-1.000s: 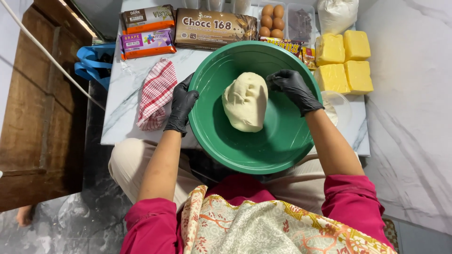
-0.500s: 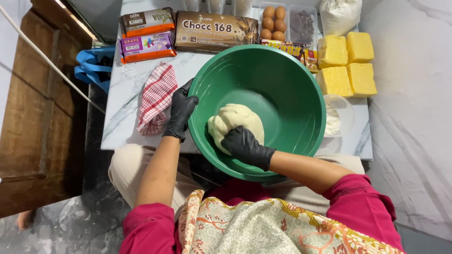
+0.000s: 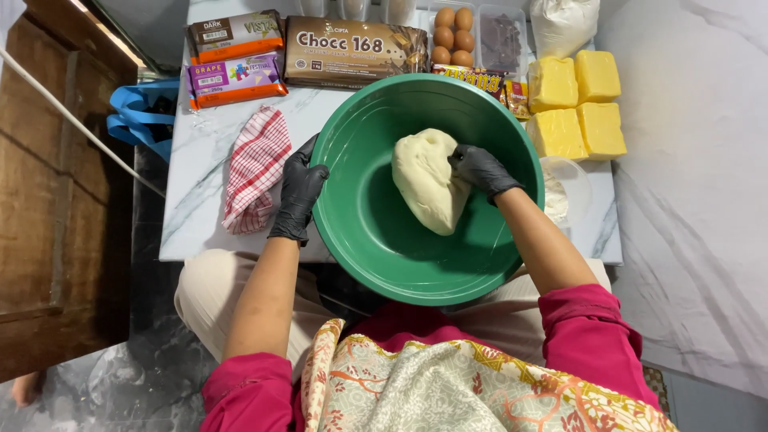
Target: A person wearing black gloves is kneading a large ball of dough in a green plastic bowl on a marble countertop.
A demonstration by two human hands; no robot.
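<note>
A large green bowl (image 3: 376, 240) sits tilted toward me on the edge of a white marble table (image 3: 200, 192). Inside it lies a pale lump of dough (image 3: 428, 184). My left hand (image 3: 300, 188), in a black glove, grips the bowl's left rim. In a matching black glove, my right hand (image 3: 478, 170) presses on the dough's upper right side with fingers curled onto it.
A red checked cloth (image 3: 256, 168) lies left of the bowl. Behind are wrapped chocolate blocks (image 3: 352, 52), eggs (image 3: 452, 36), yellow butter blocks (image 3: 576, 104), a white bag (image 3: 564, 24) and a clear lid (image 3: 568, 192). A blue bag (image 3: 136, 116) hangs off the table's left.
My right hand moved from the dough's near side up to its upper right. The dough has turned and stretched lengthwise. The left hand stays on the rim.
</note>
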